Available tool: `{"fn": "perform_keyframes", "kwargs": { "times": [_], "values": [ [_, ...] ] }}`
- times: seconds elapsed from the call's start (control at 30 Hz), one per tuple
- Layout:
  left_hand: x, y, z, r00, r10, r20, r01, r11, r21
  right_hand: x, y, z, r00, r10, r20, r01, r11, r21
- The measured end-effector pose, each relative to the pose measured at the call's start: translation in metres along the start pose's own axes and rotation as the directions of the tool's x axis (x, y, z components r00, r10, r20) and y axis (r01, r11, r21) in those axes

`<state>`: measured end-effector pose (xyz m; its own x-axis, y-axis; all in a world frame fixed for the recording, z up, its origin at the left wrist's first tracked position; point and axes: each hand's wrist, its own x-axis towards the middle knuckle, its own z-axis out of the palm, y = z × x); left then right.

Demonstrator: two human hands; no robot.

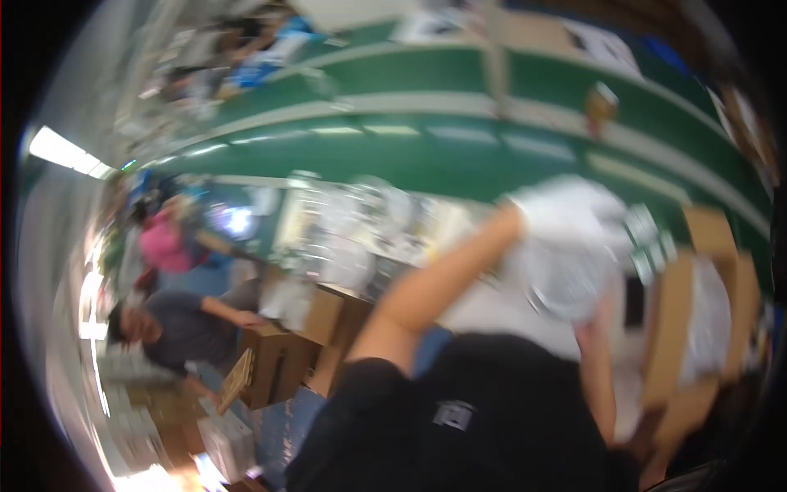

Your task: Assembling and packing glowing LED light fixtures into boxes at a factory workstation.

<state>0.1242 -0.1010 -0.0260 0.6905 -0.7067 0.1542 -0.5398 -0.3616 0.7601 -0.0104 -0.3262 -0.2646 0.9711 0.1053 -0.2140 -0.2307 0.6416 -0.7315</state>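
Observation:
My left hand (571,211), in a white glove, reaches over the worktop from the left. Its fingers are smeared by motion, and their grip cannot be made out. Just below the glove, and touching it in the picture, is a clear, crinkled plastic-wrapped item (566,283); its contents are too blurred to name. My right forearm (600,373) comes up from the lower edge to the item's right side. The right hand's fingers are hidden or lost in blur there. A green-and-white patterned piece (650,244) shows right of the glove.
An opened cardboard box (666,328) with clear plastic inside stands at the right. Clear plastic packages (348,234) cover the worktop at left. Beyond runs a green conveyor surface (393,148). A co-worker in a dark shirt (184,328) handles cardboard boxes (279,365) at the left.

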Motion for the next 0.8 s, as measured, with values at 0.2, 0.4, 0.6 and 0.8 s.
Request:
{"fn": "perform_keyframes", "kwargs": {
  "times": [0.2,0.4,0.6,0.8],
  "values": [
    [0.008,-0.017,0.007,0.978,-0.175,-0.115,0.129,0.936,-0.328,0.025,-0.041,0.086,0.949,0.176,-0.263,-0.157,0.983,0.092],
    [0.002,-0.002,0.017,0.973,-0.232,-0.011,0.214,0.911,-0.354,0.01,-0.051,0.075,0.941,0.124,-0.314,-0.127,0.992,0.012],
    [-0.015,-0.017,0.02,0.917,0.318,-0.242,-0.364,0.913,-0.181,0.002,-0.06,0.081,0.949,-0.006,-0.316,-0.006,0.999,-0.036],
    [-0.074,-0.013,0.064,0.89,-0.158,-0.428,-0.184,0.734,-0.654,-0.021,-0.001,0.018,0.819,-0.321,-0.475,0.096,0.894,-0.438]
  ]
}}
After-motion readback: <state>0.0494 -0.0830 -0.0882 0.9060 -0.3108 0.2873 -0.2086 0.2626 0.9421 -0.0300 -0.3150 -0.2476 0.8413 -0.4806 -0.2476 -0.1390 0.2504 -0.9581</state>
